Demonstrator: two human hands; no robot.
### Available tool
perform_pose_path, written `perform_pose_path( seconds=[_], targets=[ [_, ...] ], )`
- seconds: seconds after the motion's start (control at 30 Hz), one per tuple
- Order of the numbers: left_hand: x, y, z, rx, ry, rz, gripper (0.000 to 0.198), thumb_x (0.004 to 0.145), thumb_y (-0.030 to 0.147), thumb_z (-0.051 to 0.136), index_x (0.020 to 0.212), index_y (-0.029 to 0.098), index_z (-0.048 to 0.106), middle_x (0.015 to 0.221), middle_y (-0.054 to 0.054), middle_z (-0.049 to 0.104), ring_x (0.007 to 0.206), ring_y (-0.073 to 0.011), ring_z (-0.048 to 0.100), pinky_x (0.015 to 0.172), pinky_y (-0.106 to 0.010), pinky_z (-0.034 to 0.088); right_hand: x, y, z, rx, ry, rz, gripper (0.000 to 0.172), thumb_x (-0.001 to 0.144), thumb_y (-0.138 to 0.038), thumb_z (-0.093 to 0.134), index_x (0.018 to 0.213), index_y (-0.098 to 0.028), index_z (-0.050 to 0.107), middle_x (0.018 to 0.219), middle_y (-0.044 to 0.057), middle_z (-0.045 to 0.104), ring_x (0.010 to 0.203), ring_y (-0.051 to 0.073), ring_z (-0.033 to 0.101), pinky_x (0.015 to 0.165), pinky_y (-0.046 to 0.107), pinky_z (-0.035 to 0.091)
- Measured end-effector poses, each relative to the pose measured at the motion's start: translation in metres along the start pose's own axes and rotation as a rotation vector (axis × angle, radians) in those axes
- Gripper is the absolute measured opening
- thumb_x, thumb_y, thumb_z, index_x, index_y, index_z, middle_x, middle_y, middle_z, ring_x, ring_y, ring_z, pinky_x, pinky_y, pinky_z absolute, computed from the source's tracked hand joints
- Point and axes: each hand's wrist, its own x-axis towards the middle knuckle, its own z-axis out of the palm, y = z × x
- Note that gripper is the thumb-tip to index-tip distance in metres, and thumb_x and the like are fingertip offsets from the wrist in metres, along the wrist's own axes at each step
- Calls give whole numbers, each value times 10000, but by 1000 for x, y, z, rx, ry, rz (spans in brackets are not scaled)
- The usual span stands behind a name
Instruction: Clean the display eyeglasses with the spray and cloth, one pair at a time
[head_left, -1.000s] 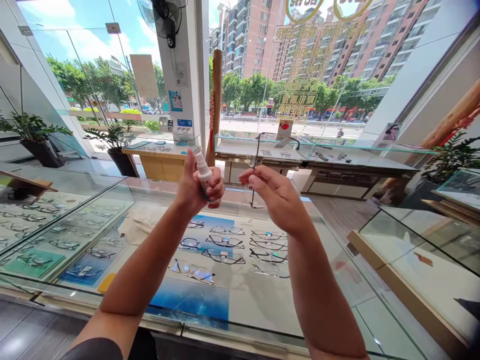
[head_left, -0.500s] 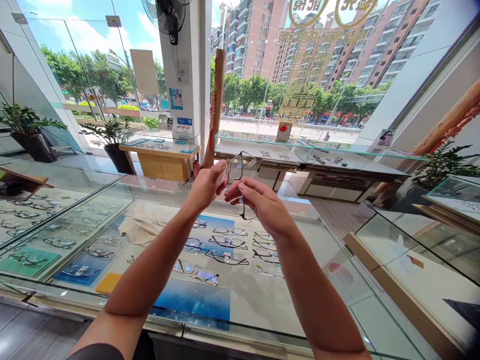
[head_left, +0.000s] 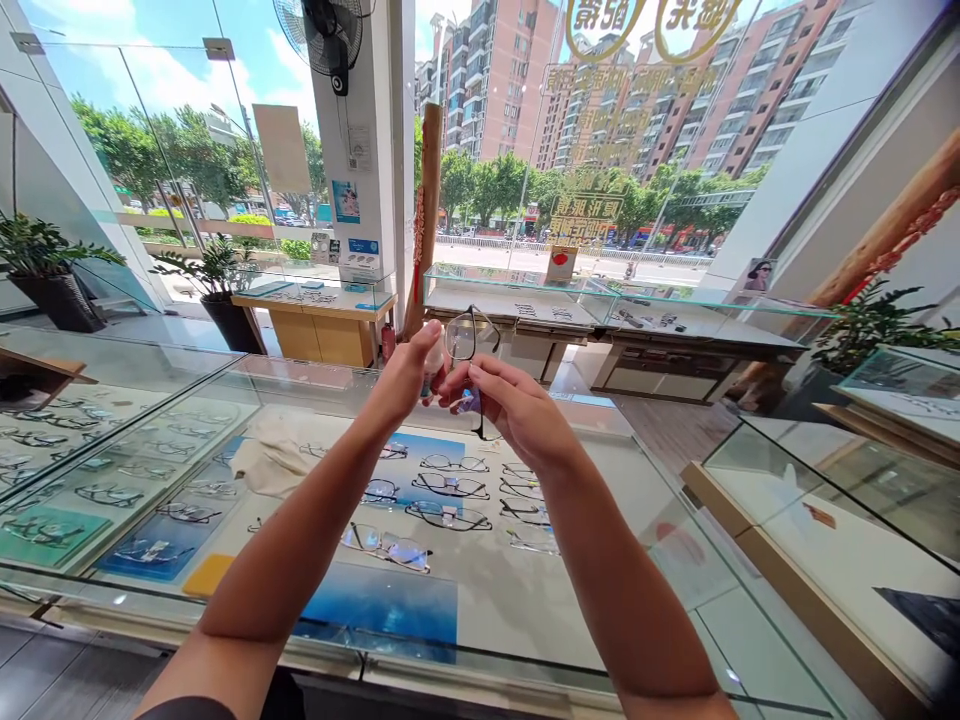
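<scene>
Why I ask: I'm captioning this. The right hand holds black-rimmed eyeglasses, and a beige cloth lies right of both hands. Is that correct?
Not quite: the head view shows the beige cloth left of both the left hand and the right hand, which does hold black-rimmed eyeglasses.

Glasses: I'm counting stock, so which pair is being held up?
The dark-rimmed pair in the right hand, raised above the glass counter; the other glasses in view lie on display.

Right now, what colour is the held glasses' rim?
The rim looks dark, nearly black; the head view shows it.
</scene>
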Motion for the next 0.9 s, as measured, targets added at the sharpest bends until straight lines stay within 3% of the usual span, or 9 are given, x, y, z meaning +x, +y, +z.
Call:
perform_pose_path(
  seconds=[0.2,0.43,0.57,0.73,0.9],
  targets=[
    [0,0,-5,129,20,-10,708,995,831,489,611,242,558,524,-24,526,453,-134,472,445,-324,338,0,1,-2,108,27,53,284,1045,-520,649,996,-254,735,1074,81,806,1015,232,783,929,436,655],
    [1,-4,-8,123,50,-2,696,980,853,496,649,243,551,499,-5,504,442,-131,450,450,-316,346,-1,0,-1,196,-45,86,257,1039,-472,722,967,-238,801,1055,63,796,961,192,750,932,380,637],
    [0,0,-8,120,36,5,735,981,869,456,652,224,581,549,-22,549,485,-128,500,459,-294,386,0,0,-4,236,23,80,249,1029,-477,708,956,-256,796,1045,59,804,982,201,752,924,378,624],
    [-5,6,-7,194,-73,-80,706,988,824,472,641,218,577,560,-25,531,503,-129,487,459,-292,377,6,5,-8,321,190,31,249,1016,-472,707,933,-253,794,1031,55,792,966,193,751,870,352,607],
    [-11,5,-4,344,-226,-99,703,1040,759,447,580,229,501,543,-26,483,495,-132,412,454,-310,325,11,10,-9,358,249,10,255,1016,-483,702,929,-255,779,993,50,783,882,181,703,855,366,611]
  ],
)
